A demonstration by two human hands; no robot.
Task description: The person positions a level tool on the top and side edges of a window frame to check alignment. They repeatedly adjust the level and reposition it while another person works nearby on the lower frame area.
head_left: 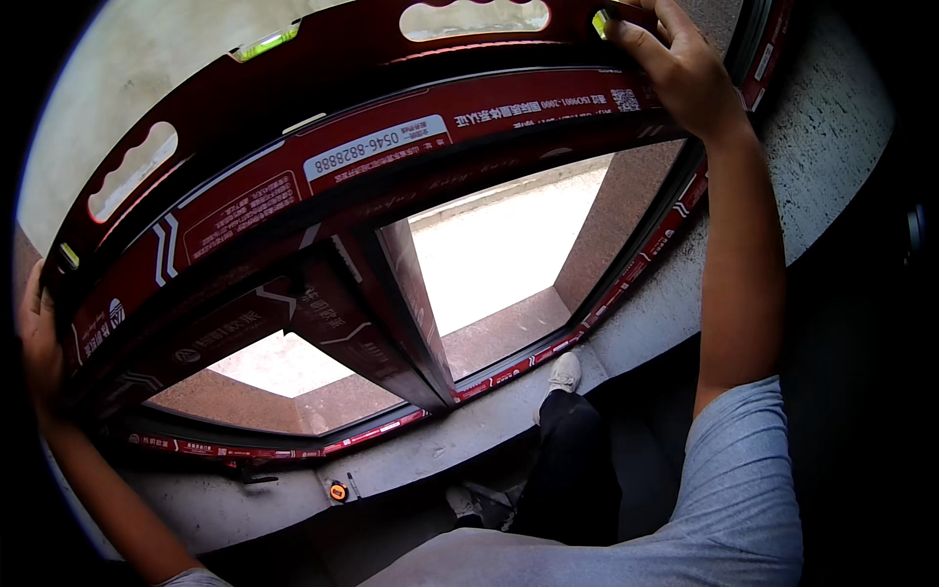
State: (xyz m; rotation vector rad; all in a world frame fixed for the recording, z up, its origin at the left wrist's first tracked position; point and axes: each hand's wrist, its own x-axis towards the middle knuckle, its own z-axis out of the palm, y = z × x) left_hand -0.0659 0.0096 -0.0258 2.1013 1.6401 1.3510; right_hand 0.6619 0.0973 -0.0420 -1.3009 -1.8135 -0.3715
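Note:
A long dark-red spirit level (337, 37) with yellow-green vials and two cut-out grips lies along the top rail of a window frame (240, 210) wrapped in red printed film. My right hand (680, 73) grips the level near its right end, thumb and fingers bent around it beside the end vial. At the far left, my left hand (41, 338) is closed on the level's other end; its fingertips show over the edge, and the rest is in shadow. Both arms reach up and out wide.
Two openings show bright light and brown stone reveals (616, 225). A pale stone sill (465, 430) runs below, bearing an orange tape measure (338, 491) and a thin pen-like object (353, 484). A black handle (259, 479) juts from the lower frame. My shoe (564, 373) rests on the sill.

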